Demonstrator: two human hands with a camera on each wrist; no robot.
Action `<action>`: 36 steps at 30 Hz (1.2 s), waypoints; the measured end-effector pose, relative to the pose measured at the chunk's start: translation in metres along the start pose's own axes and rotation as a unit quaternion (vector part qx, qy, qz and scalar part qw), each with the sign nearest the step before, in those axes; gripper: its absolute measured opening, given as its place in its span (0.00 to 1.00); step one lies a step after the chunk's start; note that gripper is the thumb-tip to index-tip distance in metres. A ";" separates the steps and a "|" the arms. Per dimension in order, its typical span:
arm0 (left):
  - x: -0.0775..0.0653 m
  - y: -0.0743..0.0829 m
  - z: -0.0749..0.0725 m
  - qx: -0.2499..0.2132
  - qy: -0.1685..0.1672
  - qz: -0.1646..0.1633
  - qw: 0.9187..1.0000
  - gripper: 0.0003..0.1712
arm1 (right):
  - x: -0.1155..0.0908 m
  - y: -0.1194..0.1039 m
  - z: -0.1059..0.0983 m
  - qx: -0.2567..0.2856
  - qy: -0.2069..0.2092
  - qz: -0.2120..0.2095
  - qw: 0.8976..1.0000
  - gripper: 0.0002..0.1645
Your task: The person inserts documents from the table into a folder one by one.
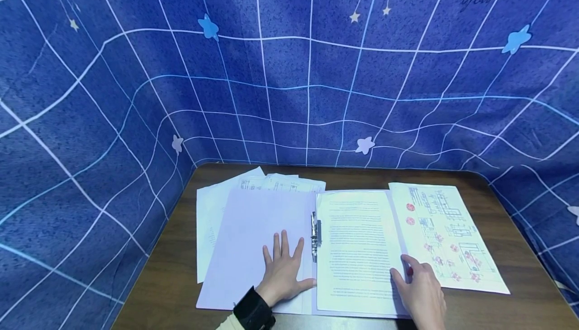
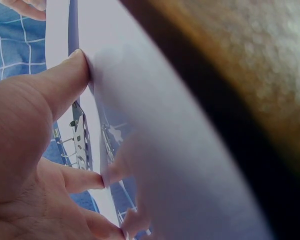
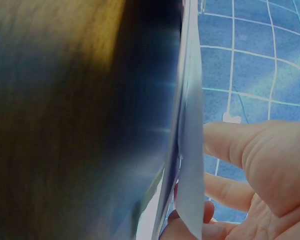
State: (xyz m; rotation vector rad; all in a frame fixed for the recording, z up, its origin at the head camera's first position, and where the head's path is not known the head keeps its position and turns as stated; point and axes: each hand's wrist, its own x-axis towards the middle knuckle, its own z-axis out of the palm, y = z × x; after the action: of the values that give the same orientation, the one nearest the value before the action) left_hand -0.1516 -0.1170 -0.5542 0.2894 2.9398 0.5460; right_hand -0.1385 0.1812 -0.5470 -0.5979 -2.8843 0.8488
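Observation:
A pale lilac ring-binder folder (image 1: 253, 249) lies spread flat on the table. Its metal clip (image 1: 315, 237) runs along the spine, beside printed sheets (image 1: 355, 249) on the right half. My left hand (image 1: 282, 272) rests on the bare left cover with fingers spread, the thumb reaching toward the spine. At the right edge of the printed sheets is my right hand (image 1: 421, 290), its thumb over the paper and fingers bent around the edge. In the right wrist view, fingertips (image 3: 175, 215) show beneath the lifted corner of paper (image 3: 191, 200).
Loose sheets (image 1: 210, 214) stick out from under the folder's left side. On the right, a drawing sheet with red stamps (image 1: 452, 239) lies partly under the folder. The brown wooden table (image 1: 511, 310) is backed by a blue gridded curtain (image 1: 289, 104).

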 end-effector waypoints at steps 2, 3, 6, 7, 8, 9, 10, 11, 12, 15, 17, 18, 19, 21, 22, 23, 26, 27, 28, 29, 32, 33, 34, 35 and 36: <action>0.000 0.000 0.000 0.000 0.000 0.001 1.000 0.61 | 0.000 0.000 -0.001 0.000 -0.001 -0.002 1.000 0.35; 0.000 0.000 0.000 0.001 0.001 0.001 1.000 0.60 | 0.000 0.000 -0.002 0.000 -0.002 -0.003 1.000 0.35; 0.000 0.000 -0.001 0.001 0.000 0.001 1.000 0.60 | 0.000 -0.001 -0.005 -0.004 -0.008 -0.006 1.000 0.36; 0.001 0.000 -0.001 0.002 0.000 0.001 1.000 0.60 | 0.000 -0.002 -0.007 -0.005 -0.010 -0.007 1.000 0.36; 0.001 0.000 -0.001 0.002 0.000 0.001 1.000 0.60 | 0.000 -0.002 -0.008 -0.005 -0.013 -0.008 1.000 0.36; 0.001 0.000 -0.001 0.003 -0.001 0.000 1.000 0.60 | 0.000 -0.002 -0.009 -0.006 -0.016 -0.010 1.000 0.36; 0.001 0.001 -0.002 0.003 -0.001 0.000 1.000 0.61 | 0.000 -0.002 -0.011 -0.006 -0.019 -0.013 1.000 0.36; 0.001 0.000 -0.002 0.002 -0.002 0.000 1.000 0.61 | 0.000 -0.002 -0.012 -0.005 -0.022 -0.015 1.000 0.36; 0.000 0.000 -0.002 0.002 -0.003 0.000 1.000 0.61 | 0.001 -0.002 -0.014 -0.004 -0.024 -0.017 1.000 0.36; -0.001 0.000 -0.002 0.000 -0.006 0.001 1.000 0.60 | 0.001 -0.001 -0.018 -0.002 -0.029 -0.022 0.999 0.36; -0.002 0.000 -0.003 -0.001 -0.008 0.002 1.000 0.60 | 0.001 -0.001 -0.021 -0.001 -0.029 -0.024 0.999 0.36; -0.002 0.000 -0.003 -0.001 -0.009 0.002 1.000 0.60 | 0.001 -0.001 -0.023 0.000 -0.029 -0.027 0.999 0.35; -0.002 0.000 -0.003 0.000 -0.009 0.002 1.000 0.60 | 0.001 0.000 -0.025 0.001 -0.028 -0.030 0.999 0.34; -0.002 0.000 -0.003 -0.001 -0.009 0.002 1.000 0.60 | 0.001 0.000 -0.030 0.004 -0.020 -0.036 0.999 0.32; -0.003 -0.001 -0.003 -0.001 -0.009 0.001 1.000 0.60 | 0.001 -0.001 -0.032 0.005 -0.014 -0.040 0.999 0.31; -0.003 -0.001 -0.002 0.000 -0.009 0.001 1.000 0.61 | 0.002 -0.001 -0.035 0.005 -0.006 -0.045 0.999 0.30; -0.003 -0.001 -0.002 -0.001 -0.008 0.000 1.000 0.61 | 0.006 -0.001 -0.042 0.004 0.021 -0.062 0.998 0.28; -0.003 -0.002 -0.002 0.000 -0.008 0.000 1.000 0.61 | 0.007 -0.001 -0.044 0.004 0.029 -0.067 0.997 0.27; -0.003 -0.002 -0.002 0.000 -0.008 0.000 1.000 0.61 | 0.008 -0.001 -0.046 0.004 0.036 -0.072 0.997 0.27; -0.003 -0.002 -0.002 0.001 -0.008 0.000 1.000 0.61 | 0.010 -0.002 -0.047 0.003 0.043 -0.077 0.996 0.26; -0.004 -0.002 -0.002 0.000 -0.006 0.001 1.000 0.60 | 0.013 -0.001 -0.052 0.008 0.056 -0.089 0.994 0.25; -0.004 -0.003 -0.003 0.000 -0.007 0.002 1.000 0.60 | 0.013 -0.001 -0.053 0.009 0.060 -0.092 0.994 0.25; -0.005 -0.002 -0.003 0.000 -0.006 0.003 1.000 0.60 | 0.014 -0.001 -0.054 0.010 0.065 -0.097 0.993 0.25; -0.005 -0.002 -0.004 0.000 -0.007 0.003 1.000 0.60 | 0.014 0.000 -0.054 0.011 0.068 -0.100 0.993 0.24; -0.005 -0.002 -0.004 0.001 -0.008 0.004 1.000 0.60 | 0.014 0.000 -0.055 0.012 0.070 -0.103 0.992 0.24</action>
State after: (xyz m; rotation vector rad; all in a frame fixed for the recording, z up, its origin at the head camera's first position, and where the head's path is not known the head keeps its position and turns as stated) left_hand -0.1476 -0.1214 -0.5508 0.3032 2.9254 0.5407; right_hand -0.1416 0.2140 -0.5013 -0.3352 -2.7438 0.7772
